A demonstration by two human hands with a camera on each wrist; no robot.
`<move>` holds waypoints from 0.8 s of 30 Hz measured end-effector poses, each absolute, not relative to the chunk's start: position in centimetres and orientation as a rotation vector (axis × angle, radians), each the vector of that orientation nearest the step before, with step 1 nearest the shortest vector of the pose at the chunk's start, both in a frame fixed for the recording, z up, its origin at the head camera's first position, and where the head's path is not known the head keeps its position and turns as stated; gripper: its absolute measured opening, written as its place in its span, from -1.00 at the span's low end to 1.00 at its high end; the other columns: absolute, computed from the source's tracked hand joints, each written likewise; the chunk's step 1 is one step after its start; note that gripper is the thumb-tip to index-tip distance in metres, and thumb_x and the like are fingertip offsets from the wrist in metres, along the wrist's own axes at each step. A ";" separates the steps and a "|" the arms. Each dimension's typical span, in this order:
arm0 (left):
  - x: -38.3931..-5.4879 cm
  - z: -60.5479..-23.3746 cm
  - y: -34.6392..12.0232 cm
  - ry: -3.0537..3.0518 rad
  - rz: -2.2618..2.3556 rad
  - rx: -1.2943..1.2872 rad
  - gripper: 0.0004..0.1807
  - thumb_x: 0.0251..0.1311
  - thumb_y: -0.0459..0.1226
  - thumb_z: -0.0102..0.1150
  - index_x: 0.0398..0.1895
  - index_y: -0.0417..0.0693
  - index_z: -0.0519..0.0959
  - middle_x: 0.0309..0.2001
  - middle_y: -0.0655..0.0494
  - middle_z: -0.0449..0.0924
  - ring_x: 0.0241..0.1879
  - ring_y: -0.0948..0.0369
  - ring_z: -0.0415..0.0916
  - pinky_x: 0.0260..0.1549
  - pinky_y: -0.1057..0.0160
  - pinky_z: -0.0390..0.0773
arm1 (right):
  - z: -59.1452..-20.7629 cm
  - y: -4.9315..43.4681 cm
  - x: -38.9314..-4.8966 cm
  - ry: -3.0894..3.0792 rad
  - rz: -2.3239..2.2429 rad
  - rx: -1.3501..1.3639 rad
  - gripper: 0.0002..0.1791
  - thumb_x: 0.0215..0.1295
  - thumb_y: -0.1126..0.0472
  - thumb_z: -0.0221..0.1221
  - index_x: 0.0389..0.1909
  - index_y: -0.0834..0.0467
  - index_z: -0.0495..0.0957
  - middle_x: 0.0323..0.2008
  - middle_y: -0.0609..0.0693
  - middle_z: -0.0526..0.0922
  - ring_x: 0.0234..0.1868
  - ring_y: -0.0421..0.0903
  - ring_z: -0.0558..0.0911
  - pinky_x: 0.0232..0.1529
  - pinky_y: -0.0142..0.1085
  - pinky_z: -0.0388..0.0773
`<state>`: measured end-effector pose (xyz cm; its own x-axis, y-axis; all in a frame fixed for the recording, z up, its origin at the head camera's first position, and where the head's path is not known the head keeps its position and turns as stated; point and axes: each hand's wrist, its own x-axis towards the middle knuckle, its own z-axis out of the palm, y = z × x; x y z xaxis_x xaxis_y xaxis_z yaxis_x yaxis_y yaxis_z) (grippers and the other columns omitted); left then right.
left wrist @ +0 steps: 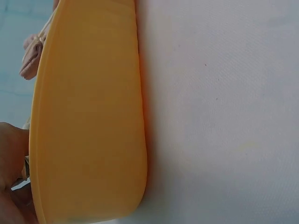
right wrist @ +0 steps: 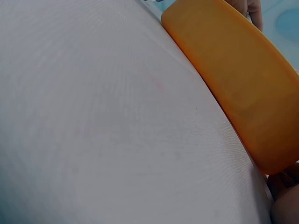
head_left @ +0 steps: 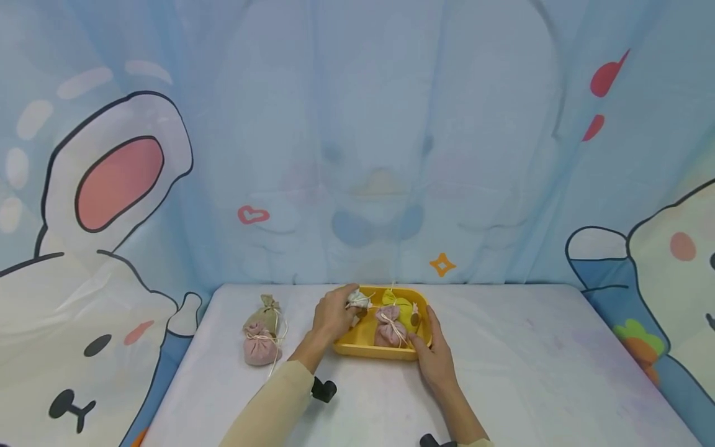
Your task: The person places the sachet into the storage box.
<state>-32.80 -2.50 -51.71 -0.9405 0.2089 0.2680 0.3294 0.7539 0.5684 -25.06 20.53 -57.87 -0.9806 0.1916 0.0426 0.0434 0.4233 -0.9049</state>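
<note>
A yellow tray [head_left: 375, 353] stands on the table with small drawstring pouches inside. At its left end my left hand [head_left: 333, 313] holds a pale drawstring pouch [head_left: 359, 300] just inside the rim; the fingers partly hide it. My right hand [head_left: 437, 355] grips the tray's right end, thumb at the front corner and fingers along the outer wall. Within the tray, a pink pouch [head_left: 389, 328] lies in front of a yellow-green pouch [head_left: 403, 306]. The left wrist view shows mostly the tray's wall [left wrist: 88, 112], with part of the left hand at its edge.
Left of the tray, a second pink pouch [head_left: 260, 349] and an olive-beige pouch [head_left: 269, 313] lie together on the white-covered table [head_left: 530, 372], their strings trailing. A blue cartoon curtain [head_left: 368, 124] hangs behind the table's back edge.
</note>
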 end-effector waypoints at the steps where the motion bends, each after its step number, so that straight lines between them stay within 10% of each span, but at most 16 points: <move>1: -32.8 -51.7 -2.5 -2.763 -0.943 -0.432 -0.46 0.32 -0.21 0.40 0.37 0.10 0.58 0.21 0.01 0.70 0.13 0.00 0.69 0.05 -0.05 0.69 | -57.9 20.5 -25.1 -2.529 1.601 -0.207 -0.16 0.57 0.09 0.05 0.71 -0.12 -0.16 0.70 0.05 -0.05 0.69 0.19 -0.04 0.63 0.17 -0.07; 24: -32.9 -52.4 -1.8 -2.771 -0.915 -0.467 -0.45 0.32 -0.24 0.40 0.38 0.05 0.56 0.22 0.02 0.69 0.13 0.00 0.68 -0.01 -0.04 0.71 | -58.0 20.6 -25.3 -2.542 1.606 -0.240 -0.16 0.57 0.07 0.04 0.71 -0.14 -0.18 0.70 0.03 -0.08 0.70 0.17 -0.06 0.63 0.18 -0.07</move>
